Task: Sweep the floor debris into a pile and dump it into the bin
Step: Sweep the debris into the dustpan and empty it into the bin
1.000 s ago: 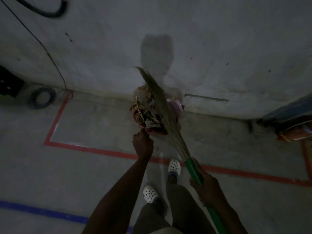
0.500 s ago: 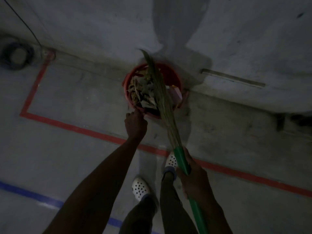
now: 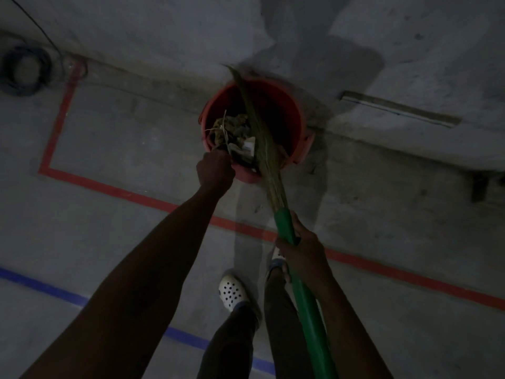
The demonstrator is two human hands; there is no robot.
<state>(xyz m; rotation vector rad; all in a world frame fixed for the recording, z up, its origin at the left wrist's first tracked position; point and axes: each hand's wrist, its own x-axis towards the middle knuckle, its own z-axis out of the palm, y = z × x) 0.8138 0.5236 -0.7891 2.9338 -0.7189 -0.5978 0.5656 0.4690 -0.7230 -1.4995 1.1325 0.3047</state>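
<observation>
Dim industrial space, bare concrete floor (image 3: 123,138), red tape lines (image 3: 131,194), coiled cable (image 3: 26,71)

broom handle (image 3: 308,305) cropped below; left hand (image 3: 216,173) hides dustpan (image 3: 247,175) grip

Dim, grey light is covering the whole frame, a broad soft shadow (image 3: 341,58) is falling on the wall (image 3: 164,28) at upper centre, the inside of the bin (image 3: 278,110) is sinking into darkness, the corners are darkening, fine detail is smearing.

Debris (image 3: 232,129) lies in the bin (image 3: 285,110), which stands against the wall (image 3: 164,28); the broom (image 3: 263,143) leans across its near rim.
</observation>
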